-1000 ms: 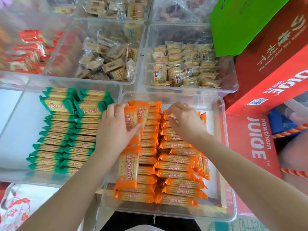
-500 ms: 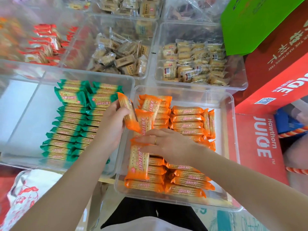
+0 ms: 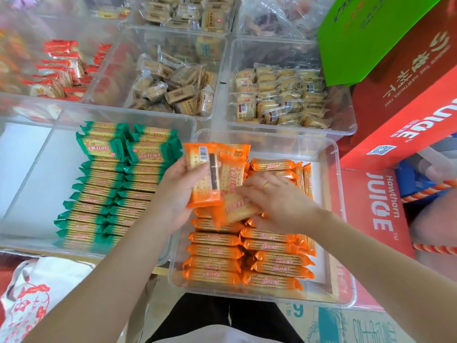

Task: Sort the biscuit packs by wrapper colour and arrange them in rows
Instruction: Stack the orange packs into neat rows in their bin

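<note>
In left hand [image 3: 176, 194] grip: orange packs [image 3: 204, 177]

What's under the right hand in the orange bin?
The right hand pinches one orange pack. Beneath lie rows of orange packs in the clear bin; those directly under the palm are hidden.

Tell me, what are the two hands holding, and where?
The left hand grips upright orange-wrapped biscuit packs by their left edge. The right hand holds another orange pack at its right end.
</note>
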Demonstrator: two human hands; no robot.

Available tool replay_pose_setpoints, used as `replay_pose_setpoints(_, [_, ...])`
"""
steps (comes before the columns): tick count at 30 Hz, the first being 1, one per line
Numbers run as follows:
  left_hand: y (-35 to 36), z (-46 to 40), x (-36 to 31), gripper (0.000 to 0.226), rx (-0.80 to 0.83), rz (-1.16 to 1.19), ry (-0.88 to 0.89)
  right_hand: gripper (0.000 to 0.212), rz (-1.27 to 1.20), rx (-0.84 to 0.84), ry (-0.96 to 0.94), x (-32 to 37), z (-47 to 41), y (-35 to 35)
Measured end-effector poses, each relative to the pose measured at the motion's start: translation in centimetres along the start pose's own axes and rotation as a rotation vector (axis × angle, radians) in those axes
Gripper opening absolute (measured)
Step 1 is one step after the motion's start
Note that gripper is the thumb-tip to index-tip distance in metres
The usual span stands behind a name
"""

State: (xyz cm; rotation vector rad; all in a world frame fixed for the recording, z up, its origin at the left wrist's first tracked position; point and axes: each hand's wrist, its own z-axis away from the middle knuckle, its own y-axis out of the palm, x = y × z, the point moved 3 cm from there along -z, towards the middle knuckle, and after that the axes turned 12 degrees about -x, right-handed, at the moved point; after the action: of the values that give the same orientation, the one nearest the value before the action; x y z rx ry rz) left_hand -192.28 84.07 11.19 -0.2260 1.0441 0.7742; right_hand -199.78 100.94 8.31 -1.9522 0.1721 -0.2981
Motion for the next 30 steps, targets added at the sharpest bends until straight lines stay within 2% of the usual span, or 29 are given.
replay_pose_setpoints(3, [1.2,-0.9,-0.1,0.020,-0.054,-0.232,0.173,0.038,0.033,-0.072,0.262,-4.2,1.7,-1.6])
replay_pose_setpoints(6, [2.4,-2.0,-0.5,0.012,-0.144,-0.524,0.389,0.038,0.074,-0.127,0.523,-7.8,2.5,-2.9])
replay_pose_setpoints(9, [3.9,-3.0,-0.7,0.024,-0.122,-0.694,0.521,0.030,0.103,-0.088,0.681,-10.1,2.0,-2.7])
replay_pose_setpoints(14, [6.8,-4.1,-1.2,0.030,-0.059,-0.947,0.746,0.035,0.145,0.111,0.694,-10.8,0.8,0.2])
replay_pose_setpoints(17, [8.7,-4.2,-1.7,0.041,0.006,-1.002,0.907,0.039,0.071,0.158,0.651,-10.7,0.9,1.4])
replay_pose_setpoints(20, [10.7,-4.6,-1.8,0.041,0.089,-1.077,1.059,0.042,-0.011,0.158,0.633,-10.7,1.2,1.5])
replay_pose_setpoints(24, [12.8,-5.6,0.0,0.043,0.251,-1.325,1.318,0.047,-0.045,0.190,0.596,-10.5,1.6,0.7])
replay_pose_setpoints(27, [13.5,-6.3,1.3,0.049,0.249,-1.386,1.393,0.039,-0.090,0.195,0.636,-9.9,2.1,-0.2])
replay_pose_setpoints(30, [14.1,-6.4,2.3,0.044,0.252,-1.450,1.357,0.028,-0.034,0.142,0.748,-9.5,2.5,-1.6])
